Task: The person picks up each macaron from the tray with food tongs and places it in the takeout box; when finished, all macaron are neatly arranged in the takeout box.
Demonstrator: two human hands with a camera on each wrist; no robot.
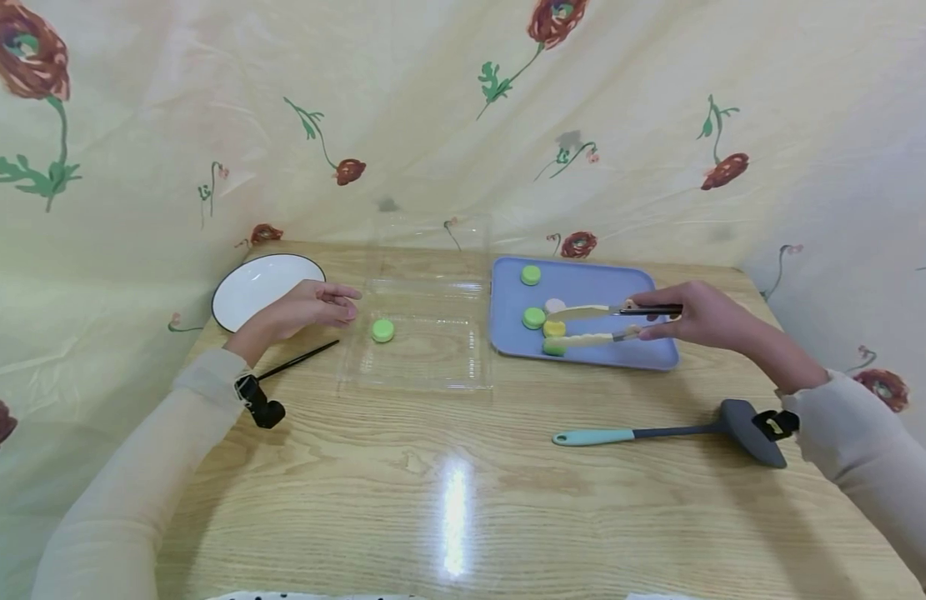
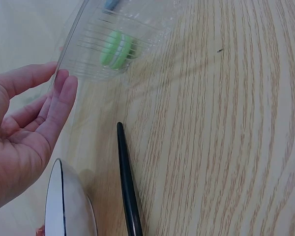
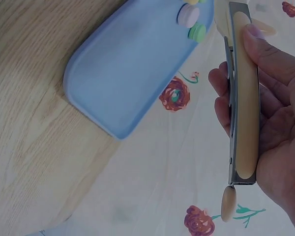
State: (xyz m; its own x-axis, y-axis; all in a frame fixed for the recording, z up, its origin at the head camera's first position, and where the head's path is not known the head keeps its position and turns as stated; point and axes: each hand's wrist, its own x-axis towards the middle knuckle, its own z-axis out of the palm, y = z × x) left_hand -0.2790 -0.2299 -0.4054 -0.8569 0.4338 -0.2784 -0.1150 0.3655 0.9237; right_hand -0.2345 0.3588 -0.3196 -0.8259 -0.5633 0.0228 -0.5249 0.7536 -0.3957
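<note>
My left hand [image 1: 305,308] pinches the left edge of a clear plastic box [image 1: 417,384], whose lid stands raised at the back. Inside the box, toward its left side, lies one green macaron [image 1: 383,331]. My right hand [image 1: 706,315] grips a pair of tongs [image 3: 247,98] with beige tips and a metal handle. The tongs are spread over a blue tray [image 1: 620,354], their tips around a yellow macaron [image 1: 554,329]; whether they touch it I cannot tell. A pale pink macaron [image 1: 555,307] and several green macarons [image 1: 532,275] also lie on the tray.
A white dark-rimmed dish [image 1: 260,287] stands behind my left hand. Near my left wrist lies a thin black stick [image 1: 301,359]. A spatula [image 1: 673,432] with a turquoise handle lies in front of the tray. A flowered cloth [image 1: 425,125] hangs behind the wooden table [image 1: 357,500].
</note>
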